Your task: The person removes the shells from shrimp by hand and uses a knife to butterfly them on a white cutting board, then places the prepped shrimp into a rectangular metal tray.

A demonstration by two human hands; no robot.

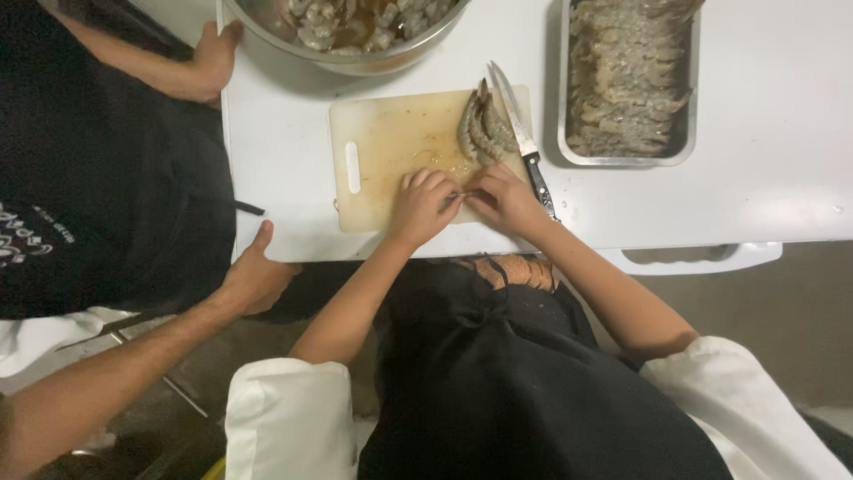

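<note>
At the far left I see a co-worker in a dark top: one hand (213,60) grips the back corner of the white desk (782,178), the other hand (256,277) rests against the desk's near edge, thumb up. Just past that upper hand a large steel bowl (355,55) holds shelled shrimp.

Next comes the pale cutting board (391,151), wet and stained (it has a slot handle on its left side). My left hand (421,206) sits at the board's near edge, fingers curled in, and my right hand (506,200) is just beside it; the two meet over one small shrimp (464,194), each pinching an end of it, so both grips are clamped on that shrimp. It lies low over the board's near right part.

Behind my hands a small heap of raw shrimp (484,129) lies on the board's back right corner. A knife (520,133) rests along the board's right edge, blade away from me, dark handle near my right wrist.

Farther right a rectangular steel tray (689,133) is filled with rows of peeled shrimp.
</note>
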